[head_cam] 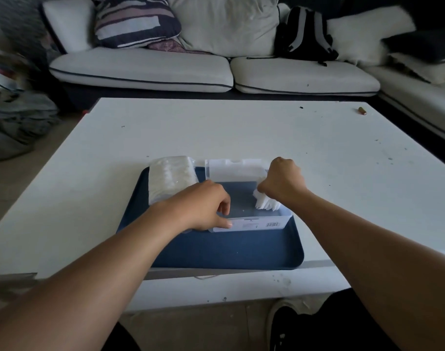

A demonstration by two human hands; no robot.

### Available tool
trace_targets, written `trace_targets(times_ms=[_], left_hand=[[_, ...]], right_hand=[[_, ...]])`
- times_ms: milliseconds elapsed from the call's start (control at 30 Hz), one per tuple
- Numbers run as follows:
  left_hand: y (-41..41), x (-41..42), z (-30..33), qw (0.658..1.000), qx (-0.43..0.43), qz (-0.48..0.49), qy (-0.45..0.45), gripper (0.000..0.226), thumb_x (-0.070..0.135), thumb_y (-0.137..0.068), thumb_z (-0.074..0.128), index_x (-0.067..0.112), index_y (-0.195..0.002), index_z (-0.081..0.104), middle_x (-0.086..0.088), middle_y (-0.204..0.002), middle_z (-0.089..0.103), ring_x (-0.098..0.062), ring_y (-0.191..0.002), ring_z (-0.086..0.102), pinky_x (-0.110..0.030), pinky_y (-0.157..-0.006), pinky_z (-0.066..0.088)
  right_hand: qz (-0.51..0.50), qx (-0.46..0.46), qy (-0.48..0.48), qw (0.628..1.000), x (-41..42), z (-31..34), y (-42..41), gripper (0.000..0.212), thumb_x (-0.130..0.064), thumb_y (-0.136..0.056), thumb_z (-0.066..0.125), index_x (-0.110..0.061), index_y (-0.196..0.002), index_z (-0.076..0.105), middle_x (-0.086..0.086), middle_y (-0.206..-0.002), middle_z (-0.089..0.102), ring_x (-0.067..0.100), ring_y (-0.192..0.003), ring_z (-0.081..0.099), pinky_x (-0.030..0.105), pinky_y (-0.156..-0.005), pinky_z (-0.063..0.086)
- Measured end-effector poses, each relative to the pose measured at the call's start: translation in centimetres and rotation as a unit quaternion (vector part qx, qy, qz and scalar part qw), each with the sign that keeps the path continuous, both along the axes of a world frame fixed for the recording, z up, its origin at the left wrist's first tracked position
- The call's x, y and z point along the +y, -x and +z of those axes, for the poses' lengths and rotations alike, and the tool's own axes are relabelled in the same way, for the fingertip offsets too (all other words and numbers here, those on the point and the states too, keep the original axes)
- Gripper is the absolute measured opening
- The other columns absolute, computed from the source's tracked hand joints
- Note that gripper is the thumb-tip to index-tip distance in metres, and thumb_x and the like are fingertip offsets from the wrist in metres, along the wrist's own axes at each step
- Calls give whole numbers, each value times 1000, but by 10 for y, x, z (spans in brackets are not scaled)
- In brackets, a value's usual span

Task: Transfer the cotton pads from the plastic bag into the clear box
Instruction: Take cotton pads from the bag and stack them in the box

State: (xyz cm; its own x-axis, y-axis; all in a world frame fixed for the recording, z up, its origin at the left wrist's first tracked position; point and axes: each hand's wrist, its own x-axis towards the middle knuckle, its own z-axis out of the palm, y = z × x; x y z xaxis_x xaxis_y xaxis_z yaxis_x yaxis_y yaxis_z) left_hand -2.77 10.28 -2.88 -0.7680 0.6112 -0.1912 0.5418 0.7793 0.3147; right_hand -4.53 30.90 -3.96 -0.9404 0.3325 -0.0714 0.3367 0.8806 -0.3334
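My right hand (282, 182) grips a stack of pads (265, 201) inside the box (252, 225), at its right end. My left hand (206, 207) pinches the near wall. The bag (172, 177) lies beyond my left hand. Letting go unevenly could topple the stack; a loose left pinch lets the box slide.

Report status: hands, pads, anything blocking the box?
Left hand steadying clear box. Right hand gripping cotton pads inside it. Plastic bag still full. Nothing blocking.
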Motion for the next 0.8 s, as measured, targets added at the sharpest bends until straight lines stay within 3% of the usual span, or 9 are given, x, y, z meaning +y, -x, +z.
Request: trace_targets(times_ms=[67, 200, 300, 367, 467, 567, 633, 700, 800], left_hand=[[0, -1, 1, 1000, 4, -7, 2, 22, 37, -86, 78, 20, -100, 74, 12, -87, 56, -14, -92, 62, -27, -75, 49], [0, -2, 2, 1000, -6, -10, -9, 15, 32, -86, 79, 19, -93, 77, 11, -83, 62, -14, -89, 66, -31, -79, 55], [1, -3, 2, 1000, -26, -6, -16, 15, 33, -86, 78, 19, -91, 76, 12, -83, 65, -12, -88, 66, -32, -81, 56], [1, -3, 1, 999, -31, -9, -13, 14, 33, -86, 77, 20, -89, 76, 10, -87, 69, -11, -88, 67, -32, -82, 57], [0, -2, 1, 999, -36, -15, -1, 14, 32, -86, 78, 20, -93, 75, 6, -94, 72, -14, -92, 68, -35, -85, 57], [0, -7, 11, 999, -34, -15, -20, 26, 33, -82, 82, 21, -104, 74, 7, -102, 72, -11, -98, 66, -31, -89, 55], [2, -20, 26, 998, -10, 16, -61, 41, 36, -73, 88, 26, -109, 71, 12, -104, 67, -8, -97, 62, -25, -86, 51], [7, -45, 40, 994, 44, 68, -68, 54, 45, -59, 93, 32, -103, 65, 16, -97, 59, -9, -90, 57, -29, -80, 50], [7, -80, 39, 987, 54, 138, 57, 71, 59, -47, 92, 31, -98, 51, 15, -92, 48, -13, -89, 53, -34, -74, 48]], right_hand=[[3, -1, -9, 1000, -2, -2, -1, 31, -14, -76, 75, -11, -67, 46, 6, -70, 56, 17, -55, 51, 19, -43, 32], [15, 5, -34, 999, -5, 12, -2, 44, -41, -76, 81, -10, -74, 50, 4, -71, 55, 22, -63, 56, 25, -48, 36], [34, 39, 4, 999, -11, 29, -3, 43, -48, -81, 73, -5, -76, 64, 8, -73, 69, 24, -60, 63, 32, -55, 55], [78, -31, 55, 995, -17, 33, -5, 40, -40, -85, 69, -2, -77, 75, 10, -71, 75, 28, -65, 73, 39, -70, 63], [98, -171, 117, 973, -21, 28, -11, 37, -31, -91, 67, 4, -86, 76, 14, -81, 78, 30, -80, 76, 40, -80, 63], [96, -183, 123, 971, -17, 32, -9, 39, -31, -92, 67, 8, -90, 75, 17, -84, 77, 35, -87, 75, 43, -84, 61], [119, -150, 119, 974, -22, 39, -10, 38, -32, -92, 68, 5, -92, 74, 15, -83, 77, 33, -80, 75, 39, -81, 62], [203, -72, 91, 972, -41, 48, -18, 24, -31, -88, 72, -8, -89, 77, 3, -78, 75, 17, -69, 71, 29, -72, 60], [346, -46, 147, 925, -76, 58, -40, 8, -25, -85, 77, -21, -90, 81, -20, -54, 60, -1, -52, 53, 9, -55, 40]])
